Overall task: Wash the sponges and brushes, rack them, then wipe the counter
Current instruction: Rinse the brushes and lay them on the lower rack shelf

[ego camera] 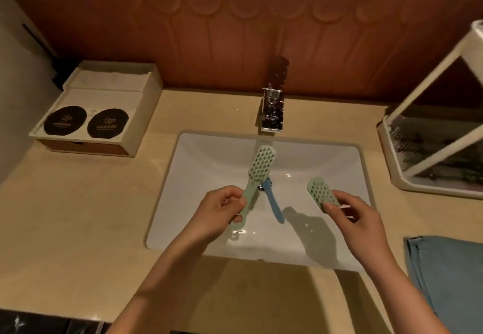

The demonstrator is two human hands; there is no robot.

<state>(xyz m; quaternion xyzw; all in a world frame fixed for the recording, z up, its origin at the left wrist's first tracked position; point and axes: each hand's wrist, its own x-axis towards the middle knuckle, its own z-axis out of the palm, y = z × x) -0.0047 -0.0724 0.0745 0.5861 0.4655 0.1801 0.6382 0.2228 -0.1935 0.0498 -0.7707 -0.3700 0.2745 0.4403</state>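
My left hand (222,209) grips the handle of a pale green brush (257,169), whose bristled head points up under the chrome tap (273,110), where water runs down. A second pale green brush (320,194) is held by my right hand (350,216), its head sticking out to the upper left over the white sink (198,177). A blue brush (273,201) lies in the basin between my hands. The white drying rack (428,156) stands on the counter at the right.
A beige counter (78,229) surrounds the sink. A cream box (102,109) with two black round pads sits at the back left. A folded blue cloth (449,276) lies at the right front. A brown panelled wall runs behind the tap.
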